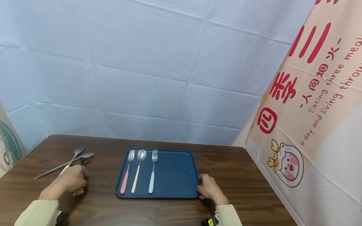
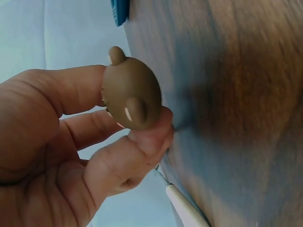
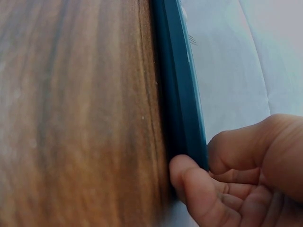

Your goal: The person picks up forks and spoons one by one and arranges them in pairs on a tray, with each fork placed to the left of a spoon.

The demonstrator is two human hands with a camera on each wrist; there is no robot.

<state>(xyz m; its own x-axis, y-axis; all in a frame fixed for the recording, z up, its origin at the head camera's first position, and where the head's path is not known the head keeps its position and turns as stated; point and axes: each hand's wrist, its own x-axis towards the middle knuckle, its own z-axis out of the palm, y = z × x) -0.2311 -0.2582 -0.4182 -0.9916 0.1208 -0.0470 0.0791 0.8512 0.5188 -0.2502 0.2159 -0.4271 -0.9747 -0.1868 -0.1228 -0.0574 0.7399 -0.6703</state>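
Note:
My left hand point(image 1: 69, 180) pinches a spoon whose brown, bear-shaped handle end point(image 2: 135, 94) sticks out between thumb and fingers. Its dark bowl point(image 1: 85, 160) shows just beyond the knuckles; the handle's middle is hidden. Beside that hand lie a fork with a white handle point(image 2: 185, 208) and a long metal spoon point(image 1: 53, 169), crossing each other. My right hand point(image 1: 210, 189) grips the right edge of a blue tray point(image 1: 175, 175), fingers curled at the rim point(image 3: 182, 94). On the tray's left half rest a pink-handled fork point(image 1: 124, 182), a yellow-handled spoon point(image 1: 135, 179) and a light-blue-handled fork point(image 1: 151, 182).
A dark brown wooden table point(image 1: 96, 207) carries everything. Behind it hangs a pale cloth point(image 1: 141, 78), and a printed banner point(image 1: 316, 125) hangs along the right side. Part of another printed cloth point(image 1: 8, 147) shows at the far left.

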